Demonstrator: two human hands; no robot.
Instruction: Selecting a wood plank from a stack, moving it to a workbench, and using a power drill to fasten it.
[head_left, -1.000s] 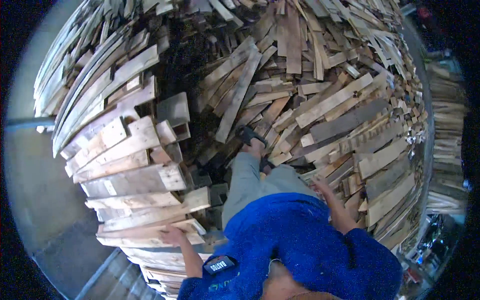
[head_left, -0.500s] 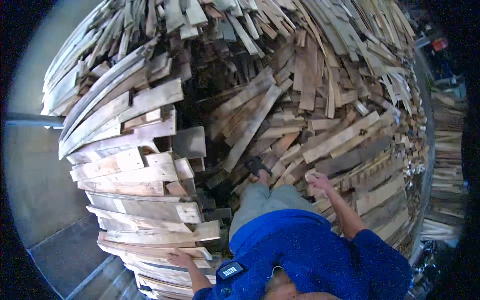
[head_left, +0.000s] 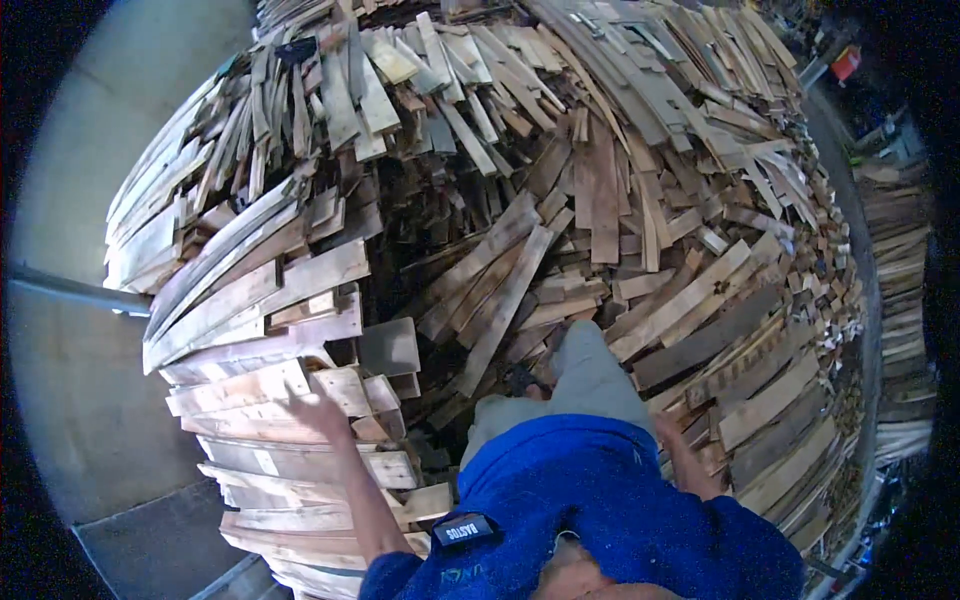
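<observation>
Nearest the camera, the person's blue fleece top (head_left: pixel 600 500) filled the lower middle of the view, with a small dark tag (head_left: pixel 458 530) on its chest. From it the left forearm rose to the left hand (head_left: pixel 318 412), which lay flat on the end of a pale plank (head_left: pixel 255 392) in the neat stack of boards (head_left: pixel 290 470) at the person's left. Its fingers (head_left: pixel 295 400) were spread and released, pressing on the wood rather than grasping it. The right hand (head_left: pixel 672 432) reached down at the person's right side among loose slats; its fingers were hidden by the sleeve and the wood, so I could not tell whether they were clenched or released. Between the arms a grey trouser leg (head_left: pixel 585 385) stretched forward, and a dark shoe (head_left: pixel 520 380) stood on the boards just beside a dark gap in the heap. Beyond lay the great heap of weathered planks (head_left: pixel 600 180), tumbled at all angles. At the far left a grey concrete floor (head_left: pixel 80 380) showed, crossed by a metal rail (head_left: pixel 70 290). Far right, a red object (head_left: pixel 846 62) stood past the heap.
</observation>
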